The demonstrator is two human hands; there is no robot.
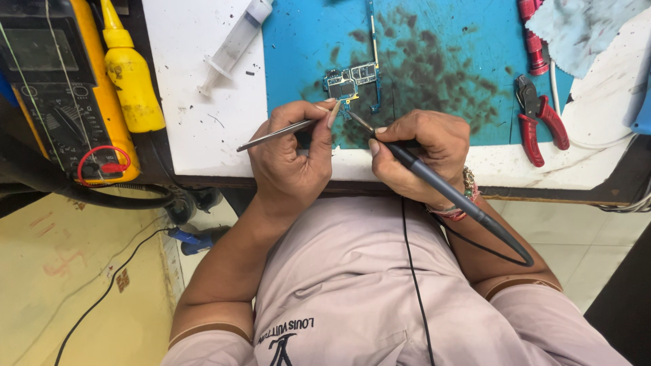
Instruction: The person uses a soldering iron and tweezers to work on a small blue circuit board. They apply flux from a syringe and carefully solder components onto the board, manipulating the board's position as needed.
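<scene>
At 9 o'clock a yellow multimeter [64, 88] lies at the left edge, with a yellow squeeze bottle [131, 81] just beside it on the dark bench. Under them, at 7 o'clock, is a yellowish floor [74, 285] with a thin black cable across it. The white worktop [203, 102] carries a clear syringe [234, 44] at 11 o'clock. A blue mat [434, 41], heavily stained dark, covers the middle of the worktop. On the mat, near 12 o'clock, lies a small circuit board [350, 83]. The left hand [291, 159] is closed around thin metal tweezers [274, 135], whose tip seems to reach the board, but the fingers hide it. The right hand [424, 152] grips a dark soldering pen [447, 193]; its point touches the lower edge of the board. At 2 o'clock red pliers [539, 118] lie at the mat's edge, and a pale cloth [583, 27] rests at 1 o'clock.
</scene>
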